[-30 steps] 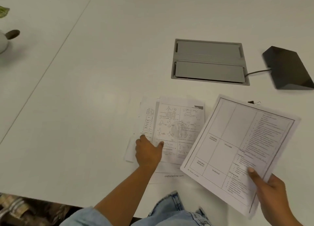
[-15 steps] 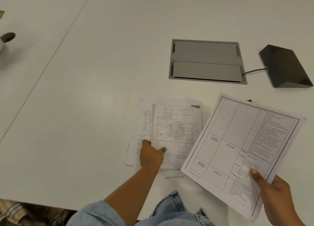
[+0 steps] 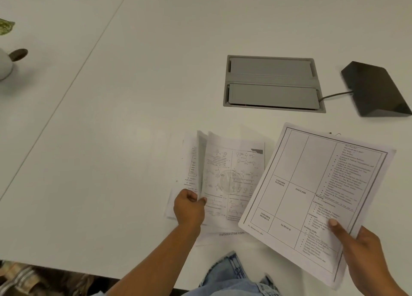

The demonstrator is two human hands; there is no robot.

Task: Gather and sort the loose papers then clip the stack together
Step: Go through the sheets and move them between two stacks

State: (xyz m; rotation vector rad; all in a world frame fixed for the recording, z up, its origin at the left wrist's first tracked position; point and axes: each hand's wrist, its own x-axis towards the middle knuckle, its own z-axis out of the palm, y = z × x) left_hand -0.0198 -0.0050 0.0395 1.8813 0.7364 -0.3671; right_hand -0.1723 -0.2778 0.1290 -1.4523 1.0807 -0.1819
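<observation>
Your left hand (image 3: 189,209) is closed in a pinch on the near left edge of the diagram sheet (image 3: 231,180), thumb on top and fingers curled under, so that edge curls up off the loose papers (image 3: 189,162) fanned out beneath it on the counter (image 3: 111,139). Your right hand (image 3: 365,251) grips the timetable sheets (image 3: 312,195) by their near right corner, thumb pressed flat on the top page, and holds them tilted above the counter edge, where they overlap the right side of the diagram sheet. You look to be in the gathering step: part of the stack is already in your right hand and the rest lies spread on the counter. The next move probably calls for lifting the pinched sheet clear without dragging the ones below, bringing it to the held sheets, then picking up the remaining pages, including the one that pokes out near your lap with a web address printed on it. A small black clip (image 3: 333,133) seems to peek out just beyond the far edge of the timetable sheets, mostly hidden, so you will need to move the papers aside to reach it. Farther off sit a grey cable hatch (image 3: 273,84), a black wedge-shaped box (image 3: 376,88) with its cord, and a white pot (image 3: 5,66) at the far left, all well apart from the work.
</observation>
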